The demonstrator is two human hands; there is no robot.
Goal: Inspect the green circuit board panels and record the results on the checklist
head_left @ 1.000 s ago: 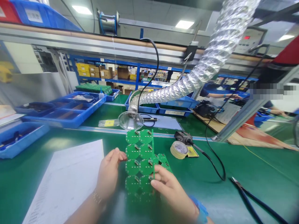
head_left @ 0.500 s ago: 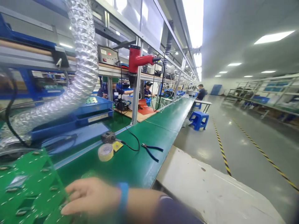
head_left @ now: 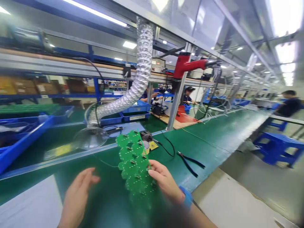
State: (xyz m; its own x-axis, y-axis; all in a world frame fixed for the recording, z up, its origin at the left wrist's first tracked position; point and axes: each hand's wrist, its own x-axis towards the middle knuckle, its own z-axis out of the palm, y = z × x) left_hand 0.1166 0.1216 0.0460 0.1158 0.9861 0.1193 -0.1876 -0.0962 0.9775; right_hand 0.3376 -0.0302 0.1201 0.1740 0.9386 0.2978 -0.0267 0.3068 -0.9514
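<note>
A green circuit board panel (head_left: pixel 134 161), made up of several round boards with small components, stands tilted above the bench. My right hand (head_left: pixel 165 182), with a blue band at its wrist, pinches the panel by its right edge. Its lower end is blurred. To the left of the panel, apart from it, my left hand (head_left: pixel 77 198) is raised over the green mat with its fingers loosely stretched and nothing in them. Dark-handled pliers (head_left: pixel 191 163) lie on the mat right of my right hand. Behind the panel, a roll of tape (head_left: pixel 145 146) is partly hidden.
A silver duct (head_left: pixel 142 63) comes down to a clear hood (head_left: pixel 91 137). The red heat gun (head_left: pixel 184 66) hangs by a post. White paper (head_left: pixel 33 202) lies at left near a blue bin (head_left: pixel 26 139). Co-workers sit farther along; a blue stool (head_left: pixel 277 148) stands right.
The view has swung left. The panel, held in my right hand, has come from the left edge to the middle, and my left hand has come into view.
</note>
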